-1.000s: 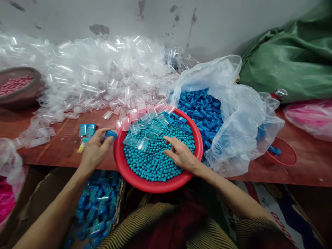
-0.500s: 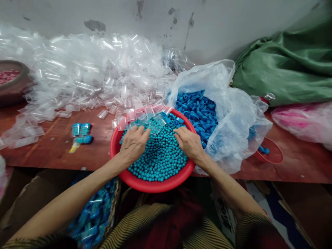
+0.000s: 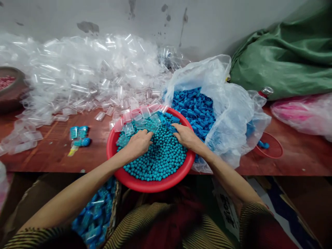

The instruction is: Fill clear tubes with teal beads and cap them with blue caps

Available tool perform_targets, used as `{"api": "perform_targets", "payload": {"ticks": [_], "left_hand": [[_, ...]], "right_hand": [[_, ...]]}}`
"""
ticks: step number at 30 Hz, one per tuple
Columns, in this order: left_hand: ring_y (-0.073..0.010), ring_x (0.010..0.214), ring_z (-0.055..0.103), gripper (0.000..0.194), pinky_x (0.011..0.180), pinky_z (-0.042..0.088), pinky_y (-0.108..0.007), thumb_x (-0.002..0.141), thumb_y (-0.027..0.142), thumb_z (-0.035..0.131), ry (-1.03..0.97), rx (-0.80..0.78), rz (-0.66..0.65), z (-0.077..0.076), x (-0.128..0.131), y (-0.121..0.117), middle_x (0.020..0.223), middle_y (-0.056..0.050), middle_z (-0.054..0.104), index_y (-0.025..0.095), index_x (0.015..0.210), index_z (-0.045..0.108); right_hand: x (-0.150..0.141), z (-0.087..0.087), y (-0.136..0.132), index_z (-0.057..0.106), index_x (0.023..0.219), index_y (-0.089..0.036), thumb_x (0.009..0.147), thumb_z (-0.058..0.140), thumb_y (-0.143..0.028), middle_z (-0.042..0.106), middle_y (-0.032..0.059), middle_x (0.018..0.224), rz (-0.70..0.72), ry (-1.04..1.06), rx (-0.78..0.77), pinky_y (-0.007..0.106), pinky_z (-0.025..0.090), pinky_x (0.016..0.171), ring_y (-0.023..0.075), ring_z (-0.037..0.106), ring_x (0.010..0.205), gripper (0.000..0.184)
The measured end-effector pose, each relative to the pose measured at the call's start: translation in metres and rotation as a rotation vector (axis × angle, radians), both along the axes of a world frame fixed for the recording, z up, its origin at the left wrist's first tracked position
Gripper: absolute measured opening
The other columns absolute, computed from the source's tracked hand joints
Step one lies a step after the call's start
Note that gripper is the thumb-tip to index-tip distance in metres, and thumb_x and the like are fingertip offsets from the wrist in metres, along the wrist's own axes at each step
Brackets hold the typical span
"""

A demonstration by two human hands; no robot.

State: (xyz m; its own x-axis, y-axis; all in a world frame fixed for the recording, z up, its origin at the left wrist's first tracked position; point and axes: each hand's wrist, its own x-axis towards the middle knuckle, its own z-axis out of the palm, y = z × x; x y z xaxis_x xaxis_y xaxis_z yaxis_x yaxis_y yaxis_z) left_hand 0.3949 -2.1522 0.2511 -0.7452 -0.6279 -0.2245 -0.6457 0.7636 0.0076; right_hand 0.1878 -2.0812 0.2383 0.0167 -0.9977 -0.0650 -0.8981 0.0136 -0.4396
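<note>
Teal beads under two hands at the frame's centre

The beads fill a red basin on the surface. Being round, they point no particular way; the basin opens upward, its outline longer from left to right. The left hand, fingers curled, reaches rightward into it; the right hand points upper left, fingertips at small blue caps. The hands are apart from each other; whether either grips anything, I cannot tell. Clear sleeves lie at varied angles at the basin's upper left.
</note>
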Motion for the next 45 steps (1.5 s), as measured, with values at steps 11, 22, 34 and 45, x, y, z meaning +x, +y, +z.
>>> {"api": "perform_targets", "payload": {"ticks": [11, 22, 34, 45], "left_hand": [[-0.0236, 0.092, 0.060, 0.027, 0.077, 0.045, -0.032, 0.082, 0.025, 0.050, -0.127, 0.235, -0.175, 0.015, -0.004, -0.018, 0.100, -0.010, 0.064, 0.016, 0.106, 0.059], [-0.0220, 0.088, 0.060, 0.027, 0.071, 0.045, -0.031, 0.085, 0.029, 0.051, -0.040, 0.173, -0.115, 0.026, 0.039, 0.034, 0.101, -0.009, 0.062, 0.019, 0.109, 0.057], [-0.0233, 0.069, 0.060, 0.023, 0.068, 0.045, -0.037, 0.081, 0.007, 0.036, 0.049, 0.397, -0.127, -0.010, -0.005, 0.044, 0.076, -0.013, 0.062, 0.012, 0.082, 0.058], [-0.0108, 0.058, 0.050, 0.022, 0.049, 0.039, -0.022, 0.072, 0.031, 0.060, 0.632, 1.225, 0.591, -0.032, -0.023, 0.037, 0.071, 0.003, 0.055, 0.017, 0.087, 0.051]], "right_hand": [[-0.001, 0.004, 0.011, 0.054, 0.122, -0.015, 0.087, 0.047, -0.013, 0.063, 0.0101, 0.112, 0.033, -0.069, -0.073, 0.032, 0.045, 0.088, 0.0205, 0.059, 0.103, 0.036], [0.034, 0.012, 0.038, 0.060, 0.111, -0.020, 0.093, 0.045, -0.027, 0.066, 0.0062, 0.100, 0.182, -0.007, -0.091, 0.027, 0.045, 0.078, 0.0176, 0.062, 0.092, 0.024], [0.007, 0.006, 0.042, 0.062, 0.112, -0.019, 0.090, 0.049, -0.026, 0.068, 0.0065, 0.109, 0.073, -0.072, -0.150, 0.031, 0.047, 0.086, 0.0193, 0.063, 0.100, 0.027], [0.016, 0.016, -0.009, 0.062, 0.108, -0.022, 0.092, 0.041, -0.046, 0.072, 0.0094, 0.097, -0.182, 0.236, 0.010, 0.031, 0.047, 0.072, 0.0234, 0.066, 0.091, 0.036]]}}
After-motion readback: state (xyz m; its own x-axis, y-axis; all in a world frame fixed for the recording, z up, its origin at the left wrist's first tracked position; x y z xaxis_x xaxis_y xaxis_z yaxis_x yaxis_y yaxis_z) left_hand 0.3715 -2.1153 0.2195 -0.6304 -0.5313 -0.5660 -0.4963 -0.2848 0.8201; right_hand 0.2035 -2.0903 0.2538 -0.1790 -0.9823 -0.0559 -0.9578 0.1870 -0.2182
